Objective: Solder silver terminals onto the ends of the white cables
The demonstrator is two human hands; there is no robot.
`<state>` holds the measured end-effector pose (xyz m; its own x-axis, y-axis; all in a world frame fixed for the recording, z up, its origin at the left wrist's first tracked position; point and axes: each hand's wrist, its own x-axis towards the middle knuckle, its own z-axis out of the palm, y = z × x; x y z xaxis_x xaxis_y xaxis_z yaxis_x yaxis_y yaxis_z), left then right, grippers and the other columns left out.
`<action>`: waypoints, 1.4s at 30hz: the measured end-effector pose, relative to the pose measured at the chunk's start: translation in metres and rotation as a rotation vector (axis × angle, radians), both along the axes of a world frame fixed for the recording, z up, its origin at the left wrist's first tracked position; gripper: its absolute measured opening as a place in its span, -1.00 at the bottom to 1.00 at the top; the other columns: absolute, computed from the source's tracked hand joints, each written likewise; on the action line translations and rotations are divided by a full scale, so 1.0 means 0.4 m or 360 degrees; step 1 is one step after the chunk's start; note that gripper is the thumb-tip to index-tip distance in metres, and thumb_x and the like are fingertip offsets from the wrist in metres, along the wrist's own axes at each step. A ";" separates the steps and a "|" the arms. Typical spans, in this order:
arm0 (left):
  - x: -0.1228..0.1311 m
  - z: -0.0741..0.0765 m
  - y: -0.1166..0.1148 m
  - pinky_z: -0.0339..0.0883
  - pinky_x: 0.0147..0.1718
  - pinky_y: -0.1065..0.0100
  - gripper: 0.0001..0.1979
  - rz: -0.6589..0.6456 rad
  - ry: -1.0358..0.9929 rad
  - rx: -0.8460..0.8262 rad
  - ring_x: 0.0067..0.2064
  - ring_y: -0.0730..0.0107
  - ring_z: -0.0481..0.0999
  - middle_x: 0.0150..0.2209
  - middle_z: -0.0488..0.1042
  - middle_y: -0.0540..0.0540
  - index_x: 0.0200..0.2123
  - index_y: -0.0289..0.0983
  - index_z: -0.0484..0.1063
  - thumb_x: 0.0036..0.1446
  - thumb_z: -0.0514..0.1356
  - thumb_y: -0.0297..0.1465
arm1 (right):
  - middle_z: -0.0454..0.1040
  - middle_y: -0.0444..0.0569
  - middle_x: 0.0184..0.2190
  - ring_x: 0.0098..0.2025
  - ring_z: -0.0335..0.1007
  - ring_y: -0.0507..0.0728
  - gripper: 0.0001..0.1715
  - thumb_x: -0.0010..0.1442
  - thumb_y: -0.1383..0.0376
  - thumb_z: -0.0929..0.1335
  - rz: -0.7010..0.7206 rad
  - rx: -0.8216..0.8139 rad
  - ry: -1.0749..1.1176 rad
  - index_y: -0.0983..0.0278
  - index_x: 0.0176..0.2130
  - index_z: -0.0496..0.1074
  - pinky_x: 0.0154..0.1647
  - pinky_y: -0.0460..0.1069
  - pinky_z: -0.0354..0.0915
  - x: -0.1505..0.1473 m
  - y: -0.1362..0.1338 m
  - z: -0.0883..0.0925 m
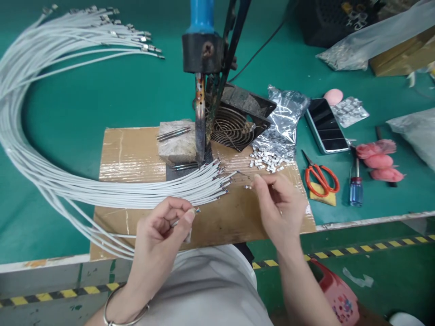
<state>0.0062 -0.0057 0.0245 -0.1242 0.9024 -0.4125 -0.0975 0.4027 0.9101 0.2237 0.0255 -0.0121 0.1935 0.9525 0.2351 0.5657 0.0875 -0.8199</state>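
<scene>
Left hand [166, 231]: thumb and forefinger closed on white cable end [197, 210], lower centre | right hand [282, 206]: fingertips pinched on thin dark item [243, 174], right of centre | white connectors [267, 159] heaped above

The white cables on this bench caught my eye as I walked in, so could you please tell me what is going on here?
A person is handling a white cable, pinching its end with the left hand. The right hand has its fingertips together at a thin dark item, too small to identify. Other white cables curve around, with one set of ends over the cardboard. A blue-handled soldering iron points down near those ends, and small white connectors lie loose beyond the right hand.
</scene>
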 end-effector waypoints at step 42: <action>0.040 0.057 0.021 0.06 -0.53 0.47 -0.84 0.0030 0.0147 -0.0125 -0.51 0.49 0.17 -0.57 0.30 0.11 -0.45 -0.21 0.57 0.08 0.47 -0.35 | 0.71 -0.08 -0.42 -0.49 0.56 0.05 -0.89 0.30 0.34 0.58 0.0492 -0.0360 0.0872 0.13 -0.25 0.81 -0.50 -0.08 0.49 -0.066 -0.031 0.029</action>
<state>0.0220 0.0028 0.0474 -0.1818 0.8650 -0.4677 -0.0227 0.4718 0.8814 0.1974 0.0130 -0.0005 -0.0615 0.9976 -0.0313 0.0388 -0.0290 -0.9988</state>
